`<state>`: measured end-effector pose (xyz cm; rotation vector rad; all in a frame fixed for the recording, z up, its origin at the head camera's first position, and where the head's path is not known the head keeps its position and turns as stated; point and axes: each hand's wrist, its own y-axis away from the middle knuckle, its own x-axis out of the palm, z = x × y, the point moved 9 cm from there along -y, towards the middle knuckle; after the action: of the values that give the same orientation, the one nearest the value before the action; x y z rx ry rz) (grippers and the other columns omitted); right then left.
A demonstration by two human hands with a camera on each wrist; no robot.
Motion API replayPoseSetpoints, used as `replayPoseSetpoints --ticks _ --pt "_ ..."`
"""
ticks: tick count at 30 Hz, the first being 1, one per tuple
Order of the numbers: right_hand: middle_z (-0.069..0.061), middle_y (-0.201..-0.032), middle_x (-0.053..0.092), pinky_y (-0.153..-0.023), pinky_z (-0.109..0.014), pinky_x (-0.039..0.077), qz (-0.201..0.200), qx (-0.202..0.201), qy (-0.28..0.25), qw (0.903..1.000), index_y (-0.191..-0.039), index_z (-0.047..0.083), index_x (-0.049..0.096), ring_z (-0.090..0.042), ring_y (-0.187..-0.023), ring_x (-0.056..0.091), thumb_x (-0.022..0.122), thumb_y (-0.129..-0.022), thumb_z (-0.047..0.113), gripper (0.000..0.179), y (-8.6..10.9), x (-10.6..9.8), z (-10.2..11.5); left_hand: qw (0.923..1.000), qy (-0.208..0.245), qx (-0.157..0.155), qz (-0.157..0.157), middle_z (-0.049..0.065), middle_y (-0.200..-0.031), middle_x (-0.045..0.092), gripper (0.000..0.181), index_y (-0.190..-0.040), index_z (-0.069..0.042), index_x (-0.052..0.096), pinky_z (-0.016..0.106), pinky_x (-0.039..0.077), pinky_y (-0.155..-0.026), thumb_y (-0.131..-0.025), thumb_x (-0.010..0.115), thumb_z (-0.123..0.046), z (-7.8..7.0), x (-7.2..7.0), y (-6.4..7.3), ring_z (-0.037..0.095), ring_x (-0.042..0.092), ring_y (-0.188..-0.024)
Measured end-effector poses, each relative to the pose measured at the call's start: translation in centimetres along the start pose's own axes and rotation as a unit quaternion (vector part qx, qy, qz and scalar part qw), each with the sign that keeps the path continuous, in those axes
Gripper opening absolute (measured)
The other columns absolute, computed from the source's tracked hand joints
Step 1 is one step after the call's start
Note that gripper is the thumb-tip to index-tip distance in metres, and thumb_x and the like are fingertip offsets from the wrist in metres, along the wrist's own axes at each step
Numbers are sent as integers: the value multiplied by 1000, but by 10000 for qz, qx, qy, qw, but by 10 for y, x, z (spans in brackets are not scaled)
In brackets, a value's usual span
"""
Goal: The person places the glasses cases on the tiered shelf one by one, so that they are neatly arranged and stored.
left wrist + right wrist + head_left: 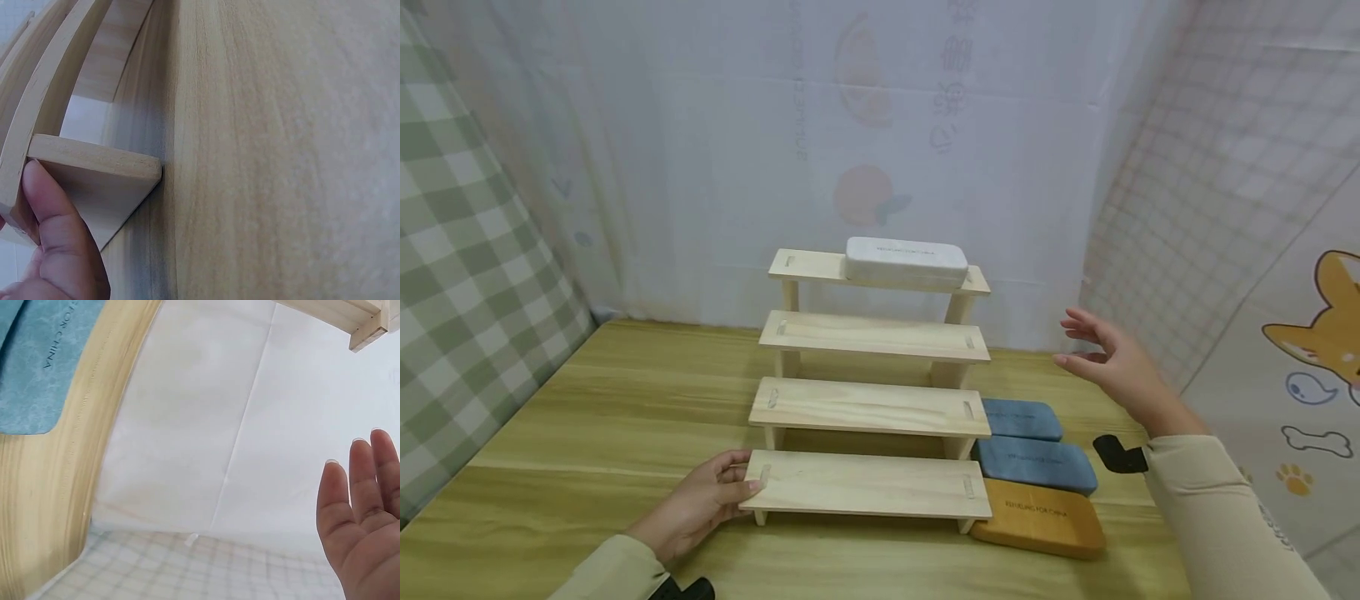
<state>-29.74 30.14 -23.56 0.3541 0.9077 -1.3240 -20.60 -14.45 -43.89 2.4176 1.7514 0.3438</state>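
A pale wooden stepped display rack (868,483) with several tiers stands on the table. At its lowest tier my left hand (700,502) grips the left end of the board; in the left wrist view a digit (59,225) presses under the board beside the leg. A white glasses case (906,262) lies on the top tier, toward the right. My right hand (1116,367) is raised in the air right of the rack, fingers loosely extended and holding nothing. In the right wrist view its fingers (365,487) show against the white cloth.
Right of the rack lie an orange glasses case (1037,518), a blue case (1036,464) and another blue case (1021,418), in a row on the wood-grain table (625,400). A white printed curtain (715,167) hangs behind, with checked cloth (460,250) at the left.
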Motion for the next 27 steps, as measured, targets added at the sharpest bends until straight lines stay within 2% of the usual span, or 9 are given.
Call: replayPoseSetpoints --ticks 4,6,12,13,15,21,22,27 --pt "-20 -141 42 -84 -5 38 -130 45 -142 9998 -151 3 26 9 -111 41 65 -94 18 71 18 3 -9 10000 7 11 33 12 -111 56 68 -142 17 13 33 52 -78 -95 57 -4 0 0 -1 16 60 -90" --pt "-15 -140 43 -84 -5 39 -182 14 -213 9996 -151 2 26 11 -112 40 65 -93 16 71 27 5 -12 10000 7 17 21 11 -110 56 68 -142 17 13 33 52 -78 -95 57 -4 0 -1 0 16 60 -90" --pt "14 -132 42 -85 -6 38 -329 -76 -123 9994 -151 3 29 13 -115 38 67 -91 13 71 52 9 -24 10000 0 19 2 10 -108 56 67 -142 17 15 32 52 -76 -95 58 -4 1 -1 0 16 61 -89" --pt "15 -132 42 -84 -6 38 -340 -92 -101 9993 -151 4 29 14 -115 38 68 -91 12 71 55 10 -25 10000 -2 20 10 10 -108 56 67 -142 17 14 32 52 -76 -95 58 -4 1 -1 0 16 61 -89" --pt "14 -132 43 -84 -6 38 -312 -86 -56 9995 -150 4 30 14 -114 38 68 -90 11 72 62 12 -29 10000 -5 25 24 10 -109 56 68 -142 17 14 32 52 -77 -95 57 -5 1 -1 0 16 61 -89" --pt "-15 -135 46 -82 -7 39 -110 176 39 9998 -149 0 29 17 -112 37 67 -91 13 71 84 21 -45 10000 -48 9 14 11 -111 55 68 -142 17 14 32 51 -77 -95 57 -6 1 -1 0 16 60 -90" --pt "-14 -135 47 -82 -7 39 -83 249 59 9996 -150 1 29 18 -111 37 67 -91 14 71 88 23 -48 10000 -61 0 3 11 -112 55 67 -142 17 14 32 51 -77 -95 57 -6 1 -1 0 16 60 -90" --pt "12 -129 47 -80 -9 41 -65 471 48 9989 -149 2 32 19 -109 38 67 -91 14 69 106 31 -62 10000 -68 -9 4 10 -110 55 67 -142 17 14 32 51 -77 -95 57 -6 1 -1 0 16 60 -90"
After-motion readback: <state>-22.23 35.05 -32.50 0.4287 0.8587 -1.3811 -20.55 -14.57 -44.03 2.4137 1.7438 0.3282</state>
